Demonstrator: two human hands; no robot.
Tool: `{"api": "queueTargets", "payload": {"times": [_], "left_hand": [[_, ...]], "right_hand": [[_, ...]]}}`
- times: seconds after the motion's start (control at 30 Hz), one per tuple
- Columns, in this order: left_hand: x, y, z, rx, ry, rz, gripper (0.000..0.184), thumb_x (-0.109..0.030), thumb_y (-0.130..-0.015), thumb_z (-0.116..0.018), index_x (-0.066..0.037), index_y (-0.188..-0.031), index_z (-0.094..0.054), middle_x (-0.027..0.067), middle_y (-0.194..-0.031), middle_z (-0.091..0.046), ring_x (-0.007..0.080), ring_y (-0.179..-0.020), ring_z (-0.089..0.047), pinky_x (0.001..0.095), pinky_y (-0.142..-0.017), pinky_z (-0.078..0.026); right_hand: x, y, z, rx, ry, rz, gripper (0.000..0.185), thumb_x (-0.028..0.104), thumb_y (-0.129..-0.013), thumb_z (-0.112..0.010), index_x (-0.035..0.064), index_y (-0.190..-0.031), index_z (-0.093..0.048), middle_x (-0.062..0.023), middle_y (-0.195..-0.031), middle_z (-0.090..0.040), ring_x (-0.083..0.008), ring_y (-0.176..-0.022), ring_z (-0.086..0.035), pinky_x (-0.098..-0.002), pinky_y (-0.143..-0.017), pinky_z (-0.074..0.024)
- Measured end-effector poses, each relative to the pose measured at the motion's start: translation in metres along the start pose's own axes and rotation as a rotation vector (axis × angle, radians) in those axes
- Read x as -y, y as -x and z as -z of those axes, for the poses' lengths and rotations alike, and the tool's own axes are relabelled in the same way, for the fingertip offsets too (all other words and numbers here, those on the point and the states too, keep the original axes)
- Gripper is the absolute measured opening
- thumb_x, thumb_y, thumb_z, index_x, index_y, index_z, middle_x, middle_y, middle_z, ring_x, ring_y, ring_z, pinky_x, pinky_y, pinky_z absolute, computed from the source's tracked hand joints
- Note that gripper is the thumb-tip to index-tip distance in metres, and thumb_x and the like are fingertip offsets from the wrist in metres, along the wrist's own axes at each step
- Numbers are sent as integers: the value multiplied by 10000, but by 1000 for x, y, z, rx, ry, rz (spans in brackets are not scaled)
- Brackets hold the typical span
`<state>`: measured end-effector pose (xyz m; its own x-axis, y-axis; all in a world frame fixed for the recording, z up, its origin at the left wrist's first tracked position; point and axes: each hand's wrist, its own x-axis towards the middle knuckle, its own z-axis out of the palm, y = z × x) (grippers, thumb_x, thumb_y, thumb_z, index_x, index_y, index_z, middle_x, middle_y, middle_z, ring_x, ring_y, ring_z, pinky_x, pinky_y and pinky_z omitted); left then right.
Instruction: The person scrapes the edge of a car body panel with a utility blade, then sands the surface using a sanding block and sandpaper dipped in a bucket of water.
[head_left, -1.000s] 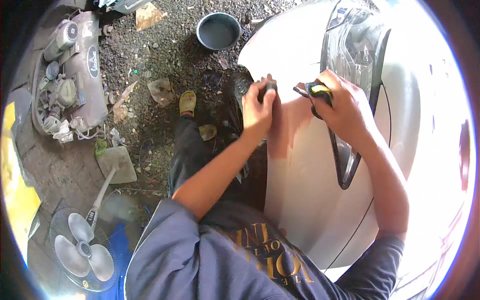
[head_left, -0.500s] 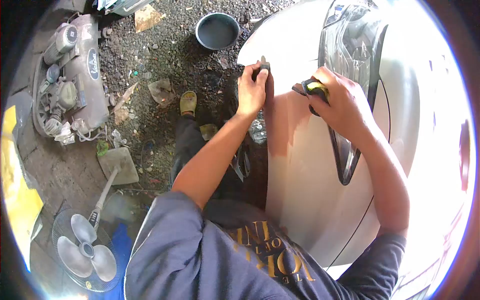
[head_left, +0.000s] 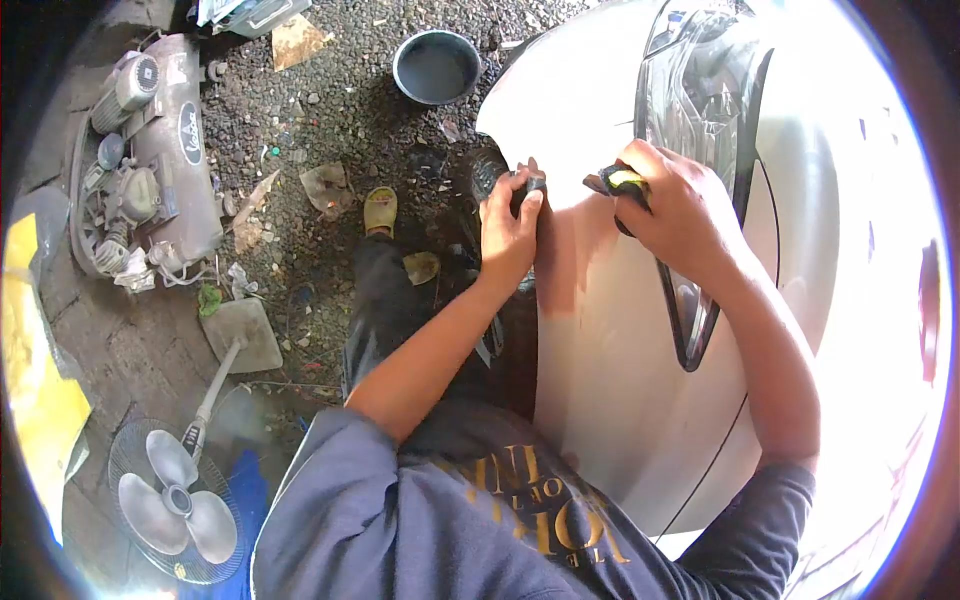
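My left hand is closed on a small dark block at the left edge of the white car panel. A reddish-brown patch covers the panel beside it. To the right, my right hand grips a dark and yellow bundle, with a flat dark piece sticking out on its left. This hand is over the panel, just left of the headlight. What the bundle is made of cannot be told.
A bucket of grey liquid stands on the gravel. At the left are a compressor, a fallen fan and a yellow sheet. My foot in a yellow shoe is on the ground.
My left hand moved up along the panel's edge with the block, then came back down. My right hand has shifted only slightly and keeps hold of the bundle.
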<state>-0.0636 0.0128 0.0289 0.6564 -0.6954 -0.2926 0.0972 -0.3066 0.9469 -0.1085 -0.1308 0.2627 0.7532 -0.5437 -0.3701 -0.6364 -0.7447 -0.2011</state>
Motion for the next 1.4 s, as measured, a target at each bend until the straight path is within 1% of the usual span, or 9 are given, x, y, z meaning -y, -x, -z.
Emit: {"api": "queueTargets", "payload": {"times": [0.17, 0.33, 0.43, 0.47, 0.67, 0.8, 0.87, 1.0, 1.4], "left_hand": [[6, -64, -12, 49, 231, 176, 345, -252, -997, -623, -11, -1241, -655, 259, -1149, -726, 402, -1064, -694, 458, -974, -518], [4, -17, -4, -28, 36, -175, 345, -258, -985, -652, 11, -1201, -652, 264, -1111, -729, 395, -1047, -701, 467, -959, -522], [-1, -60, -8, 38, 194, 87, 351, -231, -969, -680, 31, -1201, -660, 269, -1050, -738, 378, -973, -724, 450, -890, -551], [8, -70, -9, 119, 182, 147, 344, -245, -1018, -654, -2, -1260, -626, 126, -1033, -700, 190, -893, -651, 352, -817, -535], [-1, -6, 1, 46, -38, -115, 392, -222, -996, -668, 5, -1307, -597, 228, -1279, -664, 324, -1229, -622, 416, -1003, -515], [17, -69, -21, 75, 300, 79, 333, -217, -1030, -646, -6, -1285, -610, 79, -981, -676, 128, -857, -609, 308, -752, -518], [-3, -72, -13, 58, 364, 148, 370, -224, -971, -674, 61, -1205, -652, 276, -1095, -721, 352, -1006, -715, 439, -912, -549], [-21, 7, 2, 105, 118, 5, 360, -241, -979, -676, -77, -1290, -594, 165, -1345, -650, 395, -1303, -542, 499, -1132, -374], [-6, -9, -1, 72, 187, -53, 351, -252, -981, -661, -55, -1269, -633, 212, -1351, -636, 409, -1241, -550, 484, -1101, -409]], "right_hand": [[-1, 1, 0, -10, -29, 18, 224, 168, -867, -695, 58, -1043, -610, -167, -888, -688, -398, -855, -694, -490, -767, -553], [1, 2, -4, -1, -14, 11, 215, 165, -868, -696, 63, -1037, -609, -163, -885, -680, -398, -843, -687, -487, -758, -549], [0, 3, -4, -5, 17, 58, 224, 171, -861, -707, 76, -1046, -623, -153, -916, -686, -384, -873, -690, -485, -781, -550], [-4, 3, -7, 17, 53, 83, 233, 175, -857, -715, 86, -1057, -638, -143, -944, -691, -367, -908, -695, -485, -803, -550], [1, 14, -12, 76, 279, 299, 356, 195, -822, -794, 179, -1170, -725, -60, -1271, -652, -275, -1268, -582, -513, -1061, -450], [-2, 13, -12, 57, 343, 417, 359, 170, -803, -821, 142, -1144, -716, -35, -1277, -653, -267, -1245, -583, -477, -1064, -449], [-3, 14, -13, 162, 313, 381, 337, 163, -796, -823, 131, -1114, -717, -30, -1233, -662, -253, -1226, -590, -469, -1053, -455], [2, 12, -12, 243, 294, 291, 254, 160, -828, -791, 139, -1068, -709, -29, -1103, -678, -242, -1169, -620, -476, -1014, -465], [14, 7, 1, -18, 70, -2, 317, 102, -829, -742, 77, -1134, -661, -156, -1015, -703, -373, -901, -710, -452, -788, -581]]}}
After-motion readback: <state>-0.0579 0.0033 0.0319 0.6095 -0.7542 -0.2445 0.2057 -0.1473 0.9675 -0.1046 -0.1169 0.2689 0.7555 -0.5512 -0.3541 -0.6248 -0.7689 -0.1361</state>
